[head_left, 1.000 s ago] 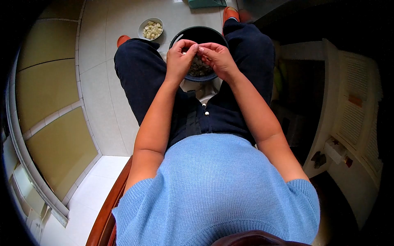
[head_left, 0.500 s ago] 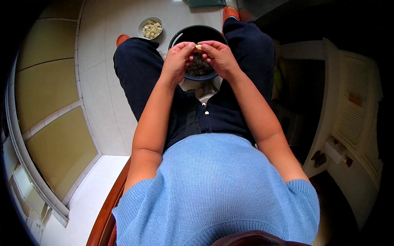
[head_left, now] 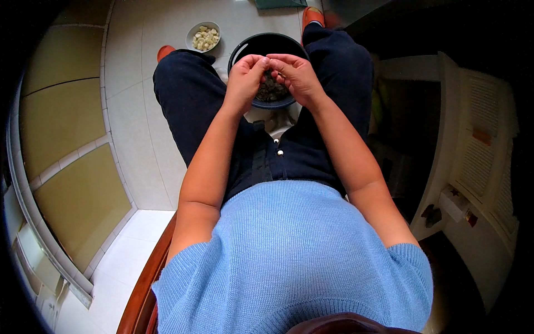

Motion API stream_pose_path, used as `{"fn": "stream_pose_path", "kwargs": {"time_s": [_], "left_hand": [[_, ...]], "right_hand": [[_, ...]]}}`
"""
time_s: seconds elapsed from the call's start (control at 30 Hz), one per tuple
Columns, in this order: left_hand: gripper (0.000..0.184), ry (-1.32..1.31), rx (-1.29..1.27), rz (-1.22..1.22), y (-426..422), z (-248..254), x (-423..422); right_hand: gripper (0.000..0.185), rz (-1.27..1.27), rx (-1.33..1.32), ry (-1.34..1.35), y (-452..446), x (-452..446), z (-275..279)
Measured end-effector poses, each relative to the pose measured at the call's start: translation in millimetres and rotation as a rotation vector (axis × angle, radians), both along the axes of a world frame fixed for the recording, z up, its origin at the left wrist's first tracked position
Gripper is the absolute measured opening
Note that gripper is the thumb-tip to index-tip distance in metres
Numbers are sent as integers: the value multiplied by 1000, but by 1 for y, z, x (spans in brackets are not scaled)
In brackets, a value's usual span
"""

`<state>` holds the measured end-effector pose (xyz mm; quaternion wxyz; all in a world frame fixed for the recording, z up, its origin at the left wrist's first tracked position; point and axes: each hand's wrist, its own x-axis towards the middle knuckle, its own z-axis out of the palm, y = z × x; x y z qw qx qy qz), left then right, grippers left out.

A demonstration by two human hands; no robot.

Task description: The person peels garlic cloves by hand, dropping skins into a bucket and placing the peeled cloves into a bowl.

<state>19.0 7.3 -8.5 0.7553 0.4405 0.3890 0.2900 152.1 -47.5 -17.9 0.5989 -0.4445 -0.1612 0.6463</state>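
Tub: black inside, blue-tinted along its near rim, pale streak at upper left. Scraps in it were mottled dark grey-brown. Bowl was greyish white; cloves inside ran cream to pale yellow. Knit top was light blue, fine vertical ribbing. Trousers were plain dark navy; beads at their front, white. Footwear was orange. Floor tiles read off-white with thin darker joint lines. Panels at image left were olive-tan, edged in pale tile strips. Chair wood was glossy red-brown. Object at the top edge: dull green.
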Motion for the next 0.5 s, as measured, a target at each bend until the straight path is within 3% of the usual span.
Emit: {"fn": "stream_pose_path", "kwargs": {"time_s": [0.07,0.27,0.37,0.5], "left_hand": [[16,19,46,-7,0,-2,0],[15,-104,-112,59,3,4,-4],[13,-130,-93,112,6,1,-5],[12,37,89,165,5,5,-3]], "right_hand": [[22,19,0,-88,0,-1,0],[25,9,-1,14,0,1,1],[27,14,12,48,1,1,4],[27,9,22,96,0,3,2]]}}
